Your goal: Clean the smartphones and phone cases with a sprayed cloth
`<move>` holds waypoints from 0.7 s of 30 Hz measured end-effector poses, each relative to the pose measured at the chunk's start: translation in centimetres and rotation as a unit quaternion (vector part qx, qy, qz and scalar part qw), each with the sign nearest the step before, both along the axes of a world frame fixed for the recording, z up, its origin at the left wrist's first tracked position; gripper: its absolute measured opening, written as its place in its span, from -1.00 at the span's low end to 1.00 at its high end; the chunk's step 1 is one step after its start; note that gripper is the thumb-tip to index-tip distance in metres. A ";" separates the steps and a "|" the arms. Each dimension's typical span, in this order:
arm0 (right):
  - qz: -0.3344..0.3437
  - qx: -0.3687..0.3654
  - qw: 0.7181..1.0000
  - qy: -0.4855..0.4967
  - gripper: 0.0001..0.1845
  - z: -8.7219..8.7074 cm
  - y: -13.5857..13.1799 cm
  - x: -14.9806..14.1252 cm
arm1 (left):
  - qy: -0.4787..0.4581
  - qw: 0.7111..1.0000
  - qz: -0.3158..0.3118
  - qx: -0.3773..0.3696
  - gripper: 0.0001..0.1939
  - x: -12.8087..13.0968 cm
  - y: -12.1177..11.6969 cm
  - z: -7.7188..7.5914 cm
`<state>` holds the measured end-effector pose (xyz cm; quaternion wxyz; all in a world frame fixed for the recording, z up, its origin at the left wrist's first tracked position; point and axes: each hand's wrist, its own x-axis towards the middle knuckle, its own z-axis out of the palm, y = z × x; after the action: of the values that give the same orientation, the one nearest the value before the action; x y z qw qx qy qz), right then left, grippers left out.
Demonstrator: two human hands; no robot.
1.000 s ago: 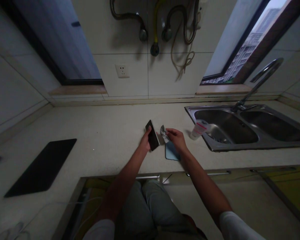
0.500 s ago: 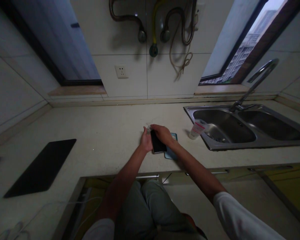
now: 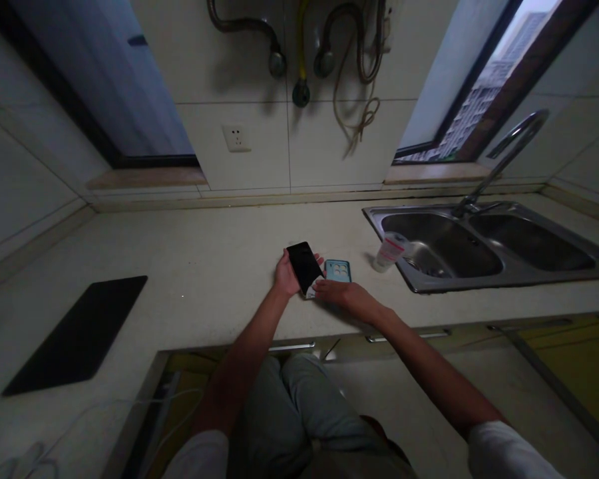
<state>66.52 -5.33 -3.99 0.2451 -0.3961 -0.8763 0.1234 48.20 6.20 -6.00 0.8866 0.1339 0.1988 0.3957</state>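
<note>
Phone [image 3: 304, 265]: black screen up, in the left hand just above the surface [image 3: 219, 266]; its whole upper end now shows, where the right hand covered it half a second ago.
Left hand [image 3: 286, 274]: grip closed around the phone, thumb side at the left edge, fingertips showing past the right edge.
Right hand [image 3: 347, 297]: has moved from the phone's far end to its near end; grip drawn together on a white wipe [image 3: 313, 287], which touches the screen.
Blue phone case [image 3: 338, 270]: on the surface, just right of the phone; its camera cutouts now show, but the right hand hides its near part.
Clear cup [image 3: 391, 251]: pink-striped, tilted, beside the sink [image 3: 449, 243].
Faucet [image 3: 519, 133]: curved metal, behind the sink.
Black panel [image 3: 77, 339]: flat, well to the left.
Wall socket [image 3: 236, 138]: white, beneath the hoses [image 3: 247, 28].
</note>
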 end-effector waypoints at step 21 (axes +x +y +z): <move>-0.362 -0.053 0.925 0.100 -0.56 0.2 5.3 0.5 | 0.200 0.980 0.006 -0.009 -0.69 -3.1 -0.1 3.1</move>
<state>67.00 0.00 -3.82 0.3377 -0.6845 -0.6364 0.1116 45.13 6.11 -2.95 0.8275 0.2014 0.3765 0.3646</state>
